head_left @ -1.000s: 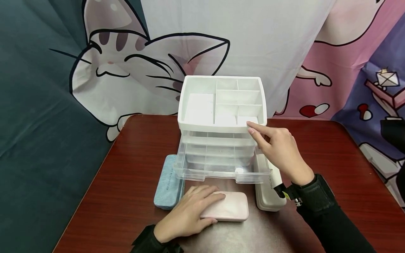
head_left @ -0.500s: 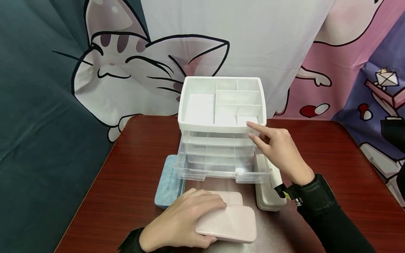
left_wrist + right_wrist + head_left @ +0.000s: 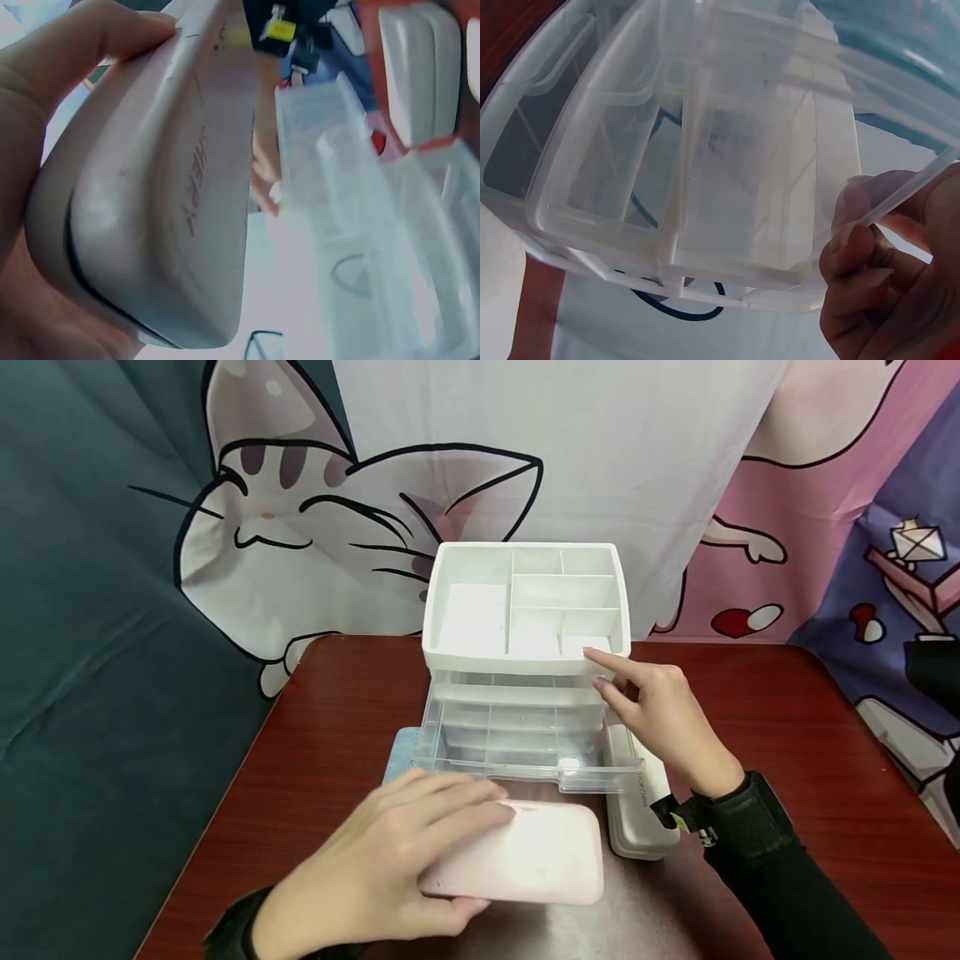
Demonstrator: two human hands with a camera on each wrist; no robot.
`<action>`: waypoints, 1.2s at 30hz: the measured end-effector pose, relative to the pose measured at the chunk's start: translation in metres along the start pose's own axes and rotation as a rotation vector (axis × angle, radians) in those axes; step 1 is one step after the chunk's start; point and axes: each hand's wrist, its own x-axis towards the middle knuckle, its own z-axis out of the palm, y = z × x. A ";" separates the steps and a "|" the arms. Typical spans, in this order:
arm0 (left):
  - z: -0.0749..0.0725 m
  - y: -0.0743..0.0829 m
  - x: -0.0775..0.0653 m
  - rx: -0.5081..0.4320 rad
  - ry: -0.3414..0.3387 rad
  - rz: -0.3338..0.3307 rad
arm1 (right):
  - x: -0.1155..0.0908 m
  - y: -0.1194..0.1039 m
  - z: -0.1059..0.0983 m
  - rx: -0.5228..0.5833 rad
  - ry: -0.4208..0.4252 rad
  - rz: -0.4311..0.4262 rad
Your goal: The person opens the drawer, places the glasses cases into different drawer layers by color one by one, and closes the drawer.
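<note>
My left hand point(image 3: 382, 860) grips a pale pink, rounded hard case point(image 3: 547, 852) in front of the drawers, fingers over its top and thumb at its near edge. Worn lettering and a seam show on the case in the left wrist view. My right hand point(image 3: 663, 710) is at the front right corner of a white storage box point(image 3: 465, 664) with a divided top. In the right wrist view its thumb and fingers pinch a thin clear plastic edge point(image 3: 900, 195). Below the top, a clear drawer point(image 3: 517, 768) is pulled out toward me.
An off-white case point(image 3: 641, 827) lies on the table point(image 3: 757, 718) at the drawer's right; the left wrist view shows two together. A light blue case point(image 3: 403, 747) is partly hidden behind my left hand. A printed curtain point(image 3: 637, 443) hangs behind the table.
My left hand has lifted the pink case and brought it toward me and left. Half a second ago a second pink case showed behind it; now none shows there. My right hand stays put.
</note>
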 end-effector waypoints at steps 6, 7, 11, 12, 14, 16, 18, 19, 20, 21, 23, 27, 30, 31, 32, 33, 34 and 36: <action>-0.020 -0.016 0.019 0.064 0.046 0.030 | 0.000 0.002 0.001 0.024 0.008 -0.017; -0.023 -0.019 0.022 0.075 0.039 0.022 | 0.000 0.002 0.001 0.027 0.010 -0.019; -0.027 -0.035 0.032 0.095 -0.001 -0.014 | -0.001 0.004 0.002 0.035 0.012 -0.021; -0.028 -0.039 0.035 0.100 -0.010 -0.018 | -0.001 0.004 0.002 0.035 0.013 -0.021; -0.027 -0.047 0.040 0.107 -0.026 -0.024 | -0.001 0.005 0.002 0.034 0.013 -0.021; -0.026 -0.055 0.045 0.114 -0.043 -0.025 | -0.001 0.004 0.002 0.034 0.013 -0.021; -0.024 -0.062 0.050 0.123 -0.065 -0.024 | -0.001 0.004 0.002 0.038 0.011 -0.020; -0.023 -0.065 0.052 0.126 -0.081 -0.027 | -0.001 0.004 0.002 0.040 0.009 -0.018; -0.023 -0.068 0.054 0.124 -0.096 -0.028 | -0.001 0.004 0.002 0.044 0.007 -0.018; -0.022 -0.070 0.056 0.122 -0.114 -0.029 | -0.001 0.004 0.002 0.046 0.005 -0.017; -0.021 -0.075 0.060 0.118 -0.153 -0.032 | 0.000 0.003 0.002 0.049 0.003 -0.015; -0.018 -0.082 0.068 0.106 -0.250 -0.052 | 0.000 0.004 0.001 0.042 0.008 -0.017; -0.015 -0.086 0.073 0.116 -0.325 -0.080 | 0.000 0.004 0.001 0.038 0.011 -0.017; -0.013 -0.088 0.074 0.122 -0.347 -0.088 | 0.000 0.004 0.001 0.037 0.011 -0.017; -0.012 -0.089 0.075 0.130 -0.366 -0.095 | 0.000 0.005 0.001 0.037 0.010 -0.015; -0.010 -0.090 0.077 0.135 -0.383 -0.099 | 0.000 0.004 0.001 0.040 0.008 -0.015; -0.009 -0.091 0.078 0.141 -0.398 -0.102 | -0.001 0.004 0.001 0.042 0.007 -0.014; -0.005 -0.093 0.080 0.150 -0.421 -0.104 | -0.001 0.004 0.000 0.047 0.005 -0.014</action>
